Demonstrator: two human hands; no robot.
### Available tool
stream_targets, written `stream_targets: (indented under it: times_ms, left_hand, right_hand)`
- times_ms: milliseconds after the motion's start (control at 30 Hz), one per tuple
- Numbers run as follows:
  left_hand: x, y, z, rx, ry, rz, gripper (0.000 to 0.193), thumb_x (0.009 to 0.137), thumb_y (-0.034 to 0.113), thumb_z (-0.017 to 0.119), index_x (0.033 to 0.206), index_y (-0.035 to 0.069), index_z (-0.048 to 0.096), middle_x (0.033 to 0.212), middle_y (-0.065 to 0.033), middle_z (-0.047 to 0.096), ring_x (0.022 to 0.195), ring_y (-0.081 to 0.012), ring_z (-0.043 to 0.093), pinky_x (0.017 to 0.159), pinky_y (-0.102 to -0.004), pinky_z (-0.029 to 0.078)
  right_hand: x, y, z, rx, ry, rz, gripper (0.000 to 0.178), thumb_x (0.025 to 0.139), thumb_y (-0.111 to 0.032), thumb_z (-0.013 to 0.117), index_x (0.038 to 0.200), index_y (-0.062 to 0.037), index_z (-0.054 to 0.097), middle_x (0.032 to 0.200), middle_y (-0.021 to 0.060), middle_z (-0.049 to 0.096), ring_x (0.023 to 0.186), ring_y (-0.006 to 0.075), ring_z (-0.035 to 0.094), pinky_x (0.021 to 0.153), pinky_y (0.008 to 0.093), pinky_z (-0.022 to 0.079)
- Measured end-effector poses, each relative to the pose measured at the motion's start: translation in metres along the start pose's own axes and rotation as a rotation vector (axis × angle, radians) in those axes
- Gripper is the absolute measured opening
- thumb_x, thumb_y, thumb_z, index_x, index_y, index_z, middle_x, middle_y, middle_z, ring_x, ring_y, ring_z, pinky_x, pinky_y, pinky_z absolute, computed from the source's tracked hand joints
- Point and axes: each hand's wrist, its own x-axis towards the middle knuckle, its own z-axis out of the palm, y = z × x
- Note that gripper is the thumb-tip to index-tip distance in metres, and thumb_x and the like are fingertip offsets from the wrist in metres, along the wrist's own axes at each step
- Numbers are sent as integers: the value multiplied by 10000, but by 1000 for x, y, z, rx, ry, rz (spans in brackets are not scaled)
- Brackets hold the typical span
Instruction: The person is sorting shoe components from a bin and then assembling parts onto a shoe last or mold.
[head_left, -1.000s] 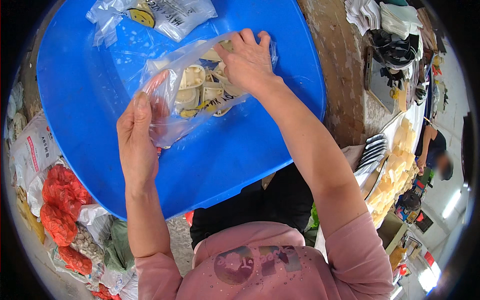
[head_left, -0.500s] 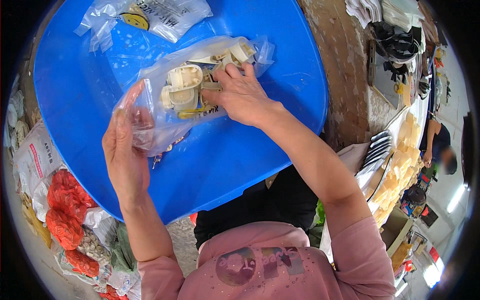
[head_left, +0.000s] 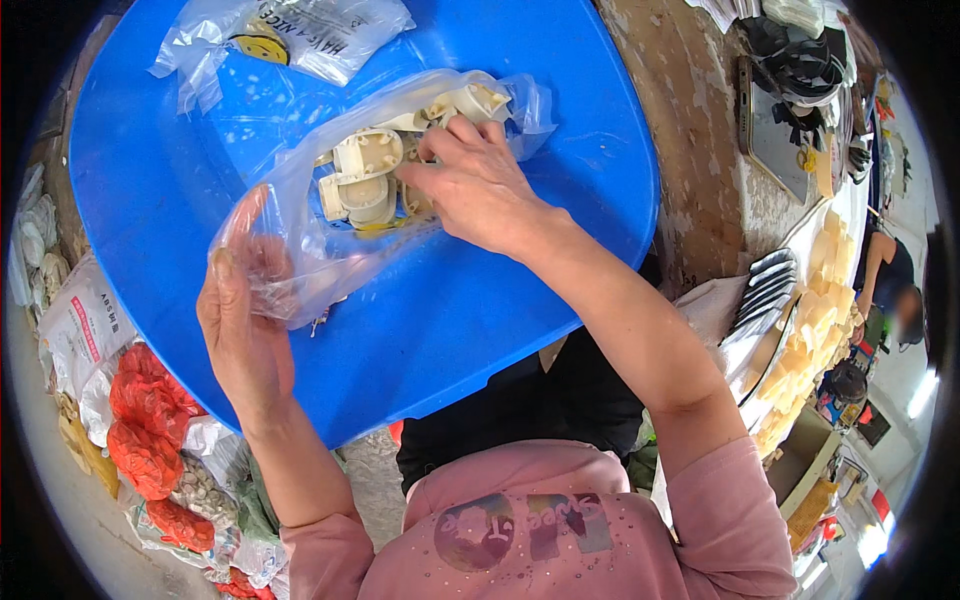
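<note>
A clear plastic bag (head_left: pixel 330 270) lies open in a blue plastic tub (head_left: pixel 580 235), with several cream moulded plastic parts (head_left: pixel 368 153) in its mouth. My left hand (head_left: pixel 245 325) holds the near left side of the bag, its fingers behind the film and its thumb in front. Reaching into the bag from the right, my right hand (head_left: pixel 478 188) has its fingers curled over the parts, and its thumb rests against one of them. The fingertips are partly hidden among the pieces. A bit of yellow shows beneath the parts.
A second clear bag with a yellow smiley (head_left: pixel 300 40) lies at the tub's far side. Red bags (head_left: pixel 145 410) and a white sack (head_left: pixel 85 315) are heaped at the left. Cream sheets (head_left: pixel 820 300), dark strips (head_left: pixel 765 290) and a tablet-like device (head_left: pixel 775 150) lie at the right. Another person (head_left: pixel 890 280) is far right.
My left hand has moved slightly left, drawing the bag's near side with it. My right hand stays among the cream parts with its fingers a little shifted.
</note>
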Motion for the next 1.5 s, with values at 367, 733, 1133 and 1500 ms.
stream_targets:
  times_ms: [367, 733, 1133, 1500]
  left_hand:
    - [0, 2, 15, 65, 98, 38, 496, 980, 366, 457, 1279, -22, 533, 814, 8, 499, 705, -61, 409, 598, -199, 292]
    - [0, 0, 6, 43, -29, 10, 501, 995, 349, 434, 1313, -35, 484, 864, -5, 524, 726, -74, 453, 614, -206, 348]
    - [-3, 1, 10, 1, 30, -12, 518, 988, 359, 451, 1314, -43, 476, 806, 9, 502, 653, -57, 407, 544, -199, 280]
    - [-3, -4, -2, -27, -13, -17, 452, 1005, 317, 424, 1282, -27, 520, 855, -12, 539, 718, -80, 455, 640, -225, 392]
  right_hand:
    - [6, -10, 6, 10, -26, -52, 447, 804, -3, 551, 1184, -216, 653, 1002, 63, 534, 1052, 222, 438, 907, 383, 306]
    - [-1, -24, 12, 47, 6, -186, 477, 792, -4, 535, 1183, -251, 650, 938, 65, 553, 1017, 214, 506, 873, 397, 329]
    - [32, -30, 14, 35, 158, -22, 545, 678, -150, 751, 1200, -253, 637, 1327, 143, 398, 1285, 321, 299, 1034, 475, 282]
    - [30, 6, 7, 1, -26, -33, 336, 772, -159, 650, 1099, -226, 693, 1374, 57, 445, 1291, 257, 341, 1075, 419, 251]
